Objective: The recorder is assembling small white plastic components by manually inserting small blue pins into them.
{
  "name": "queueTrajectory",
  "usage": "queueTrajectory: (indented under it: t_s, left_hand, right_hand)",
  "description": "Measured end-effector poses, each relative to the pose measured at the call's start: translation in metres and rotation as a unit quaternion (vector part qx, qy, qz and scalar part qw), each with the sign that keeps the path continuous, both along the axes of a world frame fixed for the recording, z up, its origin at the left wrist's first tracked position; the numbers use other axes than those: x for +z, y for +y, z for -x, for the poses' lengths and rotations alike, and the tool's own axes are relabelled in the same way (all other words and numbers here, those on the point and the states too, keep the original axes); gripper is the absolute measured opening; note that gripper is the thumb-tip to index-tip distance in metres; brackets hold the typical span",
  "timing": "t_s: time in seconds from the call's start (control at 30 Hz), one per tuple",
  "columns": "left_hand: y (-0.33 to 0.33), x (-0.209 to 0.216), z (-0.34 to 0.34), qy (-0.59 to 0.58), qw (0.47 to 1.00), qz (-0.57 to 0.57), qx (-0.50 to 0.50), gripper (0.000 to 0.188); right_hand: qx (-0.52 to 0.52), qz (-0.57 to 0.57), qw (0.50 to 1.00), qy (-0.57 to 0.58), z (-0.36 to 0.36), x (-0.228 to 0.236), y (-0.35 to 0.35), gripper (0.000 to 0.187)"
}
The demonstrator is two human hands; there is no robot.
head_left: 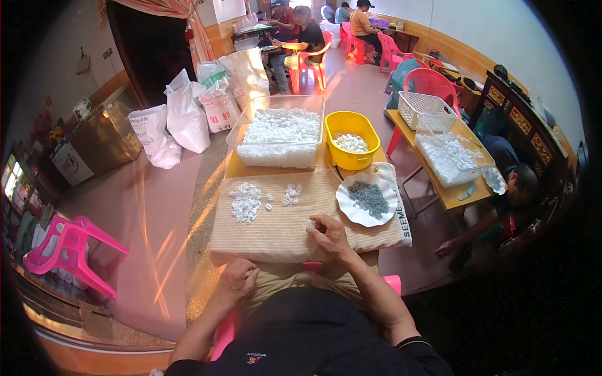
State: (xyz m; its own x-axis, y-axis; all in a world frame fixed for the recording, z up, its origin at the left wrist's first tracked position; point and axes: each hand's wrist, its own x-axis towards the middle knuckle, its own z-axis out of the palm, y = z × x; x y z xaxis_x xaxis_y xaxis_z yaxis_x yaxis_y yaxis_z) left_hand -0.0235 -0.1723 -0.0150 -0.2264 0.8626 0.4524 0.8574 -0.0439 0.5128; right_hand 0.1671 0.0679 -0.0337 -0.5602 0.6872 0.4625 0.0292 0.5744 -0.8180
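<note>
My right hand [330,237] is over the front of the cloth-covered table [282,235], thumb and fingers pinching a small white plastic piece [310,224]. Lower and to the left, my left hand [238,277] rests curled at the table's front edge, above my lap. Its fingers are closed, and what they hold, if anything, is hidden. A pile of small white plastic pieces [246,202] lies on the cloth at the left, with a smaller cluster [291,195] beside it. To the right, a white wavy-rimmed plate [345,210] bears a heap of small grey pieces [369,198].
Behind the cloth stand a clear bin [279,155] full of white pieces and a yellow basket [354,164]. A side table [461,199] at right carries more bins; a person [501,169] bends low beside it. White sacks [188,122] and a pink chair [69,247] are at left.
</note>
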Motion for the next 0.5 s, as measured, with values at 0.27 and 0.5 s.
queueTrajectory:
  t_s: [0.27, 0.5]
  left_hand:
    - [0.0012, 0.0022, 0.0000, -0.011, 1.000, 0.003, 0.004, 0.011]
    - [0.0012, -0.0004, -0.0019, -0.041, 0.999, -0.001, 0.024, 0.010]
  right_hand:
    - [-0.002, -0.010, 1.000, 0.002, 0.0005, -0.0001, 0.0011, 0.028]
    - [-0.009, 0.004, 1.000, -0.003, 0.0006, -0.0002, -0.0010, 0.028]
